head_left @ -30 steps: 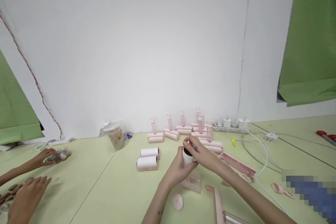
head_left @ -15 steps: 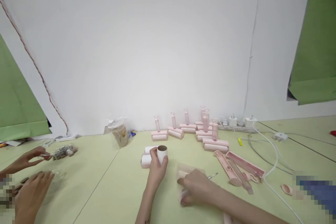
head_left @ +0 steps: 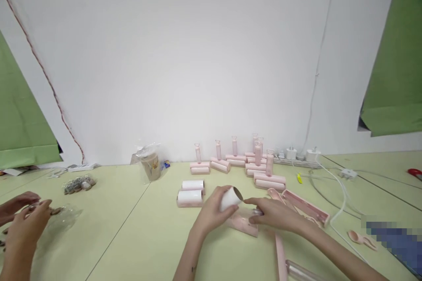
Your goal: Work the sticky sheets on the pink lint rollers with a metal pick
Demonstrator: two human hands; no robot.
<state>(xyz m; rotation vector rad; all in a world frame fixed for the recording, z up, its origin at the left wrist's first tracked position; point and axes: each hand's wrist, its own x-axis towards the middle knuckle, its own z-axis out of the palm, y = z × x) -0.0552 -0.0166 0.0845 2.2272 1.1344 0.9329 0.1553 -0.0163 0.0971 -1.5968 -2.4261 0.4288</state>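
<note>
My left hand (head_left: 212,213) is closed around a white paper roll (head_left: 227,199), tilted with its open cardboard core facing right. At the rim of that core is the outstretched index finger of my right hand (head_left: 275,216). The other fingers of this hand curl around a slim silvery tool (head_left: 258,212), mostly hidden. Just below the roll a pale pink lint roller casing (head_left: 244,225) lies on the table. Two more white rolls (head_left: 190,196) rest in pink casings to the left of my left hand.
Several assembled pink lint rollers (head_left: 270,180) stand along the wall. Loose pink parts (head_left: 306,206) and a white cable (head_left: 343,193) lie to the right. A bagged cup (head_left: 151,164) is at the back left. Another person's hands (head_left: 28,224) handle small items at far left.
My left hand has brought the roll right and tipped it over. My right hand has let go of the pink casing and risen to the roll's end. The other person's hands have come together.
</note>
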